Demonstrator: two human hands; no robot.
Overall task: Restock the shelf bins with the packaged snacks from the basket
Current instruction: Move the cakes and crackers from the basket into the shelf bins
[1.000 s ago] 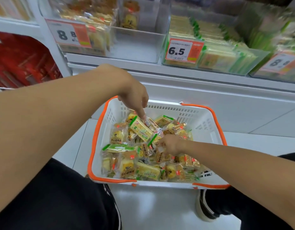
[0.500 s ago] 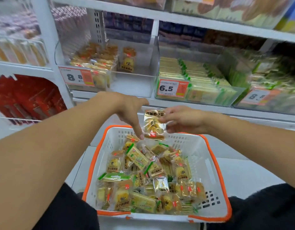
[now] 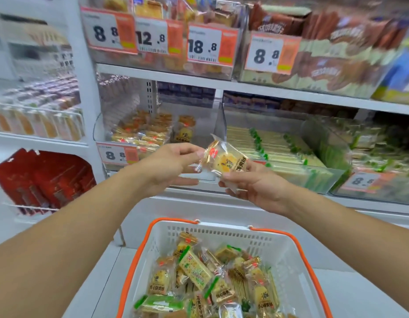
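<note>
A clear-wrapped yellow snack packet (image 3: 224,160) hangs in the air in front of the lower shelf. My right hand (image 3: 256,183) grips its lower right end, and my left hand (image 3: 171,164) pinches its left end with thumb and fingertips. Below, a white basket with an orange rim (image 3: 222,230) holds several yellow and green packaged snacks (image 3: 199,271). Behind my left hand stands a clear shelf bin (image 3: 200,125) partly filled with the same yellow packets (image 3: 141,131), with bare room on its right side.
To the right a clear bin (image 3: 332,173) holds green-edged packets. The upper shelf carries bins with price tags (image 3: 210,45). Red boxes (image 3: 45,177) sit on the lower left. The white shelf base (image 3: 199,210) rises behind the basket.
My right hand lifted a yellow packet out of the basket and raised it to shelf height. My left hand left the basket and took hold of the packet's left end. The view tilted upward.
</note>
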